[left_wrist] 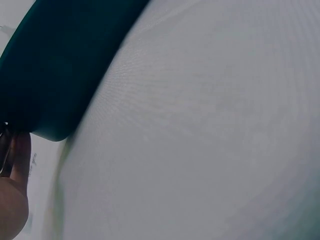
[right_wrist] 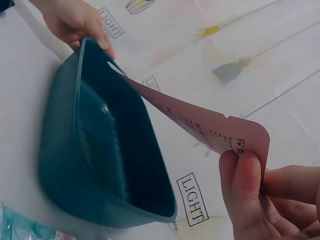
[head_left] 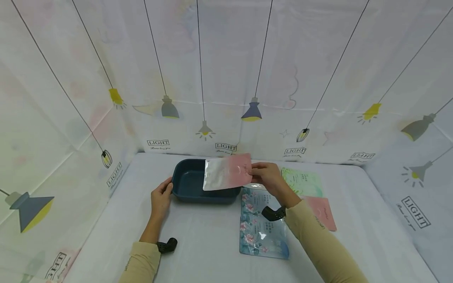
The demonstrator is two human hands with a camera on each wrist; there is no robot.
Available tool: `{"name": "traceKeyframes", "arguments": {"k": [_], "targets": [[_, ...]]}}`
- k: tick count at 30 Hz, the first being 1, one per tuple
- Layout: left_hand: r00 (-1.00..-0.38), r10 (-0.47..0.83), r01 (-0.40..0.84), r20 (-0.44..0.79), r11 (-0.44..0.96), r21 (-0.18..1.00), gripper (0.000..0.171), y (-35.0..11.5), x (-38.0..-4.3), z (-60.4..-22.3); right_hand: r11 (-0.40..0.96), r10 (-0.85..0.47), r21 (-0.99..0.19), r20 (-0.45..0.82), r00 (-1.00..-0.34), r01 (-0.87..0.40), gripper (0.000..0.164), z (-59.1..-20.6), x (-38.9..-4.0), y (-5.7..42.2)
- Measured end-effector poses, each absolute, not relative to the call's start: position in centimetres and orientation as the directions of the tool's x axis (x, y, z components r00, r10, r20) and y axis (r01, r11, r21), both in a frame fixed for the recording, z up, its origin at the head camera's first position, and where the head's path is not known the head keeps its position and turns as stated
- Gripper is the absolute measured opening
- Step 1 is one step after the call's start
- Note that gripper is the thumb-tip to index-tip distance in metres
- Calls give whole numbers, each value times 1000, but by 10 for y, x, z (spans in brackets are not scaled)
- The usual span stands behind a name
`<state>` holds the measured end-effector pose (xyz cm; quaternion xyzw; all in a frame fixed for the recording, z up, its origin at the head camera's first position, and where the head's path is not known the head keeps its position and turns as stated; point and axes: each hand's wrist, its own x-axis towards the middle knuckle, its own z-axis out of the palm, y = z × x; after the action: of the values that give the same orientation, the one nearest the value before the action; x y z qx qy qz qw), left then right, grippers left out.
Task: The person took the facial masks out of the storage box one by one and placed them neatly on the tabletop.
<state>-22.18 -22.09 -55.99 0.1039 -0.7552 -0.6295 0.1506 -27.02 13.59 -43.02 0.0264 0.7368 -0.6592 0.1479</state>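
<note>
A flat packet (head_left: 228, 171), pink fading to silver-white, hangs over the right part of the dark teal basin (head_left: 205, 199). Its pink right edge is pinched between thumb and fingers of my right hand (head_left: 270, 179). Seen from the right wrist, the packet (right_wrist: 200, 117) slants edge-on above the basin's rim, with printed characters by the fingertips. My left hand (head_left: 161, 198) holds the basin's left end, fingers at the rim. Only part of that left hand (left_wrist: 14, 195) shows in the left wrist view, beside the basin wall (left_wrist: 55, 65).
Right of the basin lies a large blue floral packet (head_left: 260, 228). Beyond my right forearm are a green packet (head_left: 304, 181) and another pink packet (head_left: 323, 214), partly covered by the arm. A lamp-patterned cloth wall (head_left: 219, 78) rises behind the white table (head_left: 205, 243).
</note>
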Motion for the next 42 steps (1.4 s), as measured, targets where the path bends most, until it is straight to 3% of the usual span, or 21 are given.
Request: {"name": "traceKeyframes", "arguments": {"k": [42], "targets": [[-938, -337, 15, 82, 196, 980, 41, -221, -221, -559, 87, -120, -958, -283, -952, 274, 52, -438, -220, 241]]}}
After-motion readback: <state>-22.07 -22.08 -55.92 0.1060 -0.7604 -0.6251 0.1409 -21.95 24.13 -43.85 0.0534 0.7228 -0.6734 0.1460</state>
